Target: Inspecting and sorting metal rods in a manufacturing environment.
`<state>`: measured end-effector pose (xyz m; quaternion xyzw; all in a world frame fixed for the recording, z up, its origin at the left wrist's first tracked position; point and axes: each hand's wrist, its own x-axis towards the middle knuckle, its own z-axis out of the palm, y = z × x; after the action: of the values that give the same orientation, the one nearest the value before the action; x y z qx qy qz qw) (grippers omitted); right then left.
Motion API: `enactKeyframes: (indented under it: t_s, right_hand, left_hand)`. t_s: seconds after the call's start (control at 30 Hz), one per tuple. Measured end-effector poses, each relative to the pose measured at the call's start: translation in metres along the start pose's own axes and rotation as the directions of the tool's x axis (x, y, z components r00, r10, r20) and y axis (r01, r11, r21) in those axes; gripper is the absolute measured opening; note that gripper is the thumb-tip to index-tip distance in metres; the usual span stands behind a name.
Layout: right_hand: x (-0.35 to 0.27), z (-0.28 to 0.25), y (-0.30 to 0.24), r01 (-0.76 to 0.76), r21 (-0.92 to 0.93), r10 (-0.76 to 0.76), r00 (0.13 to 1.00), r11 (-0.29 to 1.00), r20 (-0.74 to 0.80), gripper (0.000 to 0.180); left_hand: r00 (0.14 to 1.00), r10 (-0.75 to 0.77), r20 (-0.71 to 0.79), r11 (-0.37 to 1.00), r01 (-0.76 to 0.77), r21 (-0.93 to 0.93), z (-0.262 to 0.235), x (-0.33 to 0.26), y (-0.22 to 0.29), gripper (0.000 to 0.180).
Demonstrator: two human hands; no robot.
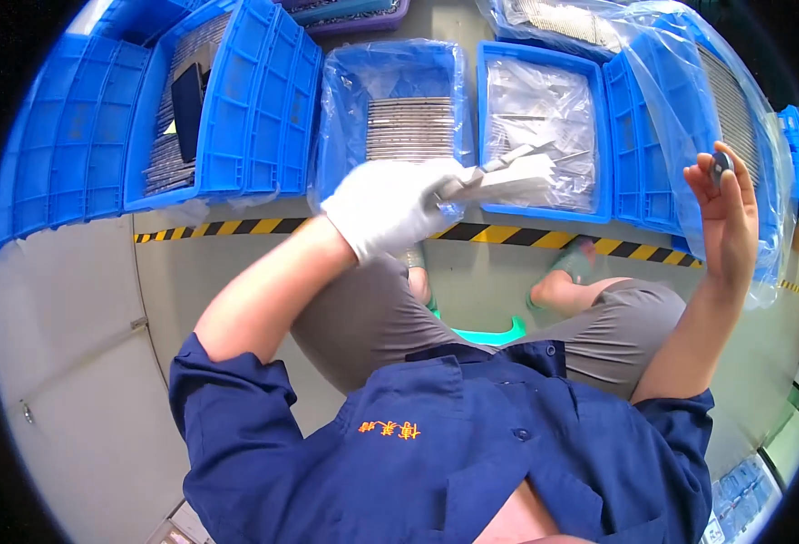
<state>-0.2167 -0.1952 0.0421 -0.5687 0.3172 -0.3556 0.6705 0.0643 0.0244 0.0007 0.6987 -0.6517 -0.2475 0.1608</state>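
Observation:
My left hand (390,204), in a white glove, is closed around a few flat, light metal strips (513,177) that stick out to the right. Under those strips sits a blue crate (487,127) holding plastic-covered metal pieces (540,100). My right hand (728,213) is bare and raised at the far right. Between its thumb and fingers it pinches a small dark disc (718,167), whose exact kind I cannot make out. Behind that hand stands a tall blue crate (653,127) draped in clear plastic, with stacked metal parts (730,100) inside.
A plastic-lined blue crate (345,68) ahead holds a row of thin metal parts (409,127). At left, a dark flat phone-like object (187,111) lies in a tilted blue crate (236,91). Black-and-yellow tape (508,234) crosses the floor. A green stool edge (486,336) shows between my legs.

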Motion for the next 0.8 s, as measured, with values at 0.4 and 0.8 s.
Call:
enactKeyframes:
  t_s: [0.4, 0.8]
  right_hand:
    - [-0.012, 0.010, 0.023, -0.049, -0.118, 0.051, 0.999, 0.992, 0.012, 0.051]
    - [0.017, 0.024, 0.053, -0.346, -0.164, 0.321, 0.933, 0.924, -0.163, 0.048]
  left_hand:
    - [0.925, -0.337, -0.177, 0.774, 0.378, 0.508, 0.053, 0.098, -0.252, 0.020]
    - [0.969, -0.247, -0.019, 0.851, 0.227, 0.473, 0.117, 0.186, -0.366, 0.029]
